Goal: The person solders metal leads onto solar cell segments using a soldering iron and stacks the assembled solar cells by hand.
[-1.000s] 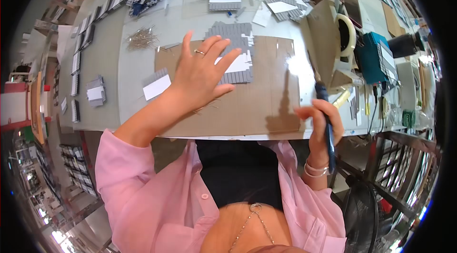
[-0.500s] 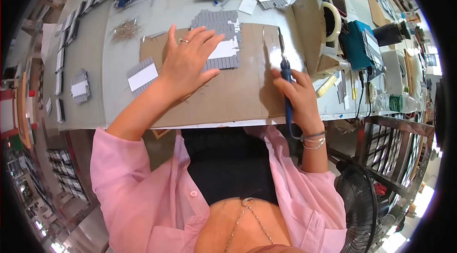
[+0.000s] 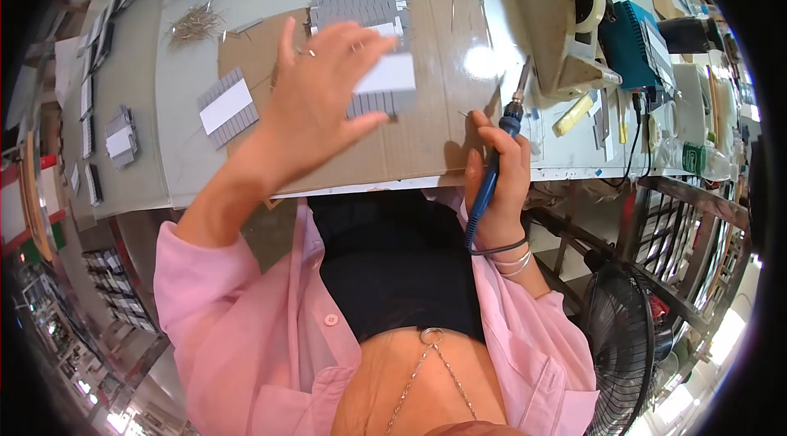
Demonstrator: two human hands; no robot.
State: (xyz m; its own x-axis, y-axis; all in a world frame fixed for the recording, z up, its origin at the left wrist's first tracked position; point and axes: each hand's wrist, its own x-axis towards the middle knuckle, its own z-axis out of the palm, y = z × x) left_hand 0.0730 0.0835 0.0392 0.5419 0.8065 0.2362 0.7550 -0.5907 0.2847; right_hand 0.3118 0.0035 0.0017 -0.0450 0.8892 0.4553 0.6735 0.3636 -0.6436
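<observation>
Over the cardboard sheet [image 3: 443, 133], my left hand [image 3: 320, 92] has its fingers spread beside a grey-and-white piece [image 3: 389, 75]; part of that piece is hidden behind the hand. More grey strips [image 3: 352, 2] lie stacked just beyond the fingers. My right hand [image 3: 500, 165] is wrapped round a blue soldering iron [image 3: 489, 182] at the cardboard's right edge, its metal tip pointing up and away. A thin wire shows near the right fingertips. Another grey-and-white piece [image 3: 225, 108] lies left of my left hand.
Thin wires [image 3: 195, 24] are heaped at the upper left, and a small grey stack [image 3: 120, 138] is at the far left. A tape dispenser [image 3: 549, 26], a teal box [image 3: 635, 43] and a yellow stick [image 3: 575, 114] stand or lie at the right. A fan [image 3: 619, 346] is below right.
The view has shifted, so the table's things appear higher. The soldering iron has turned, its tip now leaning right. A white-faced piece now shows beside my left hand, over the stack's near end.
</observation>
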